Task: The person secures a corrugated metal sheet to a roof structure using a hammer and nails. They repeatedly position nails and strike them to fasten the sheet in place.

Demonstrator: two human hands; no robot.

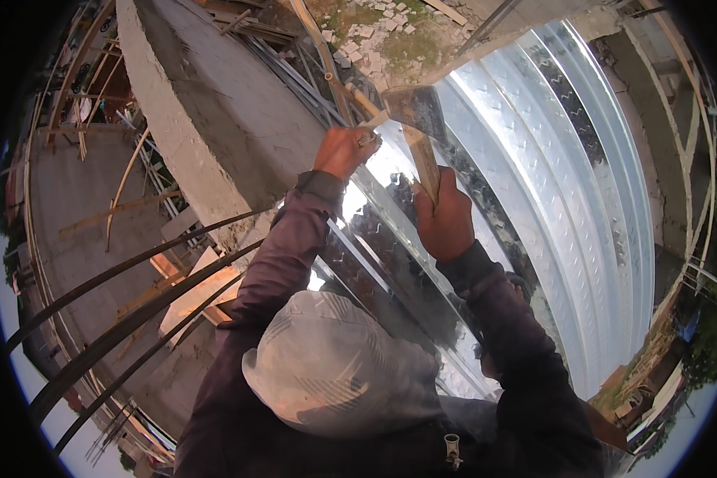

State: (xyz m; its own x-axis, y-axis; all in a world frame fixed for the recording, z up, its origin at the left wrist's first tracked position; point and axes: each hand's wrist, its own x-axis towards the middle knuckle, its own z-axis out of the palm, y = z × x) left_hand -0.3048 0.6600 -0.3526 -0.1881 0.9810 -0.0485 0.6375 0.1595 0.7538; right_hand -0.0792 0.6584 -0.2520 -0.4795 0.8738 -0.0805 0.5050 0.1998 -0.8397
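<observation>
My right hand (444,219) is closed round the wooden handle of a hammer (424,155). The hammer's broad, dark head points away from me, above the edge of the shiny corrugated metal decking (526,199). To the left of it, my left hand (344,153) is a closed fist at the decking's left edge, beside the concrete beam (207,119). Something small shows at its fingertips, too small to name. A pale strip of wood (378,119) lies just beyond that fist. A light grey cloth cap (338,362) hides the decking between my forearms.
Several dark steel bars (127,334) jut out at the lower left, near a sheet of plywood (195,295). Bamboo poles (323,48) lean at the far side. Broken tiles (374,32) lie on the ground far below. A concrete wall (653,103) borders the decking on the right.
</observation>
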